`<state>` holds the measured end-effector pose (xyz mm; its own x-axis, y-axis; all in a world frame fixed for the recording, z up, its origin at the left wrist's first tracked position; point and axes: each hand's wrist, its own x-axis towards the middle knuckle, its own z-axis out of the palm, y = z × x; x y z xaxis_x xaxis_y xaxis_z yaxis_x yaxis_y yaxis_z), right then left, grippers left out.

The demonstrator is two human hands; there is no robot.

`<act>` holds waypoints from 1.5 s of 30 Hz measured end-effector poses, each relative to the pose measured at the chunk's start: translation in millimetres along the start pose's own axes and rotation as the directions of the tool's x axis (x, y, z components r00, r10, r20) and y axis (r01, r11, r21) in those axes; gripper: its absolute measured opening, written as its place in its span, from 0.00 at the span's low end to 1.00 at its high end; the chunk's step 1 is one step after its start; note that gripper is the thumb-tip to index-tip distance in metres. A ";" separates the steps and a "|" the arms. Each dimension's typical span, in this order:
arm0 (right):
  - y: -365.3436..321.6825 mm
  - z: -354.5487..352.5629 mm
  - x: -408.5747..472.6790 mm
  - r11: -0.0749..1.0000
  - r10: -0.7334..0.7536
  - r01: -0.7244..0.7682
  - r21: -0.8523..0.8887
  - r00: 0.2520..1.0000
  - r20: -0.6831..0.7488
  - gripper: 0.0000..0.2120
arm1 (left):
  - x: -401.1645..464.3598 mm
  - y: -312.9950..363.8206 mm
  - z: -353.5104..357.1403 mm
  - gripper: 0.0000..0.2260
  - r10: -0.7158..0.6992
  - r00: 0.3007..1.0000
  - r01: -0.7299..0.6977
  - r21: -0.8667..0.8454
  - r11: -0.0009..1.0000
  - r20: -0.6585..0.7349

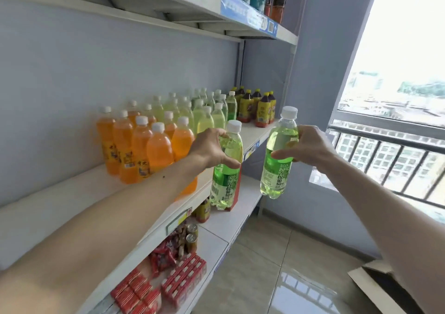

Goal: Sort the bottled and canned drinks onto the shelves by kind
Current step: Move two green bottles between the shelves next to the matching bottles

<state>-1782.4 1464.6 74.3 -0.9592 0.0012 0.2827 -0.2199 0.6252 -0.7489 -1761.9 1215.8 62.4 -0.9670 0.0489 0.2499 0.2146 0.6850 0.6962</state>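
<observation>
My left hand (213,148) grips a green grape-soda bottle (226,176) by its shoulder, upright, just off the front edge of the middle shelf (72,200). My right hand (310,148) holds a second green bottle (277,159) of the same kind in the air, further right, tilted slightly. On the middle shelf stand several orange soda bottles (139,149), behind them rows of pale green bottles (204,113), and yellow-labelled dark tea bottles (255,106) at the far end.
The top shelf (252,17) carries teal bottles and dark bottles. The lower shelf (216,246) holds red cartons, red packets, cans and a red box. A cardboard box (375,287) lies open on the tiled floor at the right, under a window with a railing.
</observation>
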 end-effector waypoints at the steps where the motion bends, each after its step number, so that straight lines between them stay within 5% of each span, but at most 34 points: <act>1: 6.7 -4.5 19.9 1.000 -0.019 0.019 -0.009 1.000 0.009 0.29 | 18.5 1.5 9.9 0.43 -0.010 1.000 0.010 -0.002 1.000 -0.012; 12: 63.8 -18.9 245.9 0.988 -0.134 0.142 -0.058 0.983 0.124 0.20 | 205.6 22.9 75.7 0.43 -0.164 0.975 0.160 -0.040 0.986 -0.147; 25: 105.5 25.7 445.1 0.961 -0.257 0.275 -0.042 0.935 0.244 0.23 | 372.7 -14.2 128.8 0.43 -0.338 0.906 0.348 -0.005 0.938 -0.254; 29: 120.7 45.9 493.6 0.940 -0.330 0.340 0.028 0.887 0.323 0.24 | 397.0 -30.8 138.5 0.45 -0.416 0.851 0.429 -0.032 0.903 -0.321; 34: 143.5 83.1 544.4 0.902 -0.410 0.425 0.068 0.800 0.438 0.44 | 411.0 -42.2 153.5 0.47 -0.491 0.759 0.520 -0.055 0.852 -0.427; 39: 155.5 105.8 564.8 0.892 -0.423 0.440 0.106 0.726 0.542 0.33 | 412.4 -46.7 163.5 0.45 -0.521 0.686 0.554 -0.099 0.827 -0.509; 45: 165.1 127.1 574.4 0.889 -0.424 0.442 0.118 0.702 0.572 0.36 | 390.4 -56.5 186.2 0.43 -0.567 0.582 0.601 -0.161 0.783 -0.583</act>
<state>-2392.3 1469.3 36.8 -0.6813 -0.7112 0.1730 -0.6403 0.4646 -0.6118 -2177.1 1331.6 -4.7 -0.6046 -0.7835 0.1434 -0.3911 0.4489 0.8034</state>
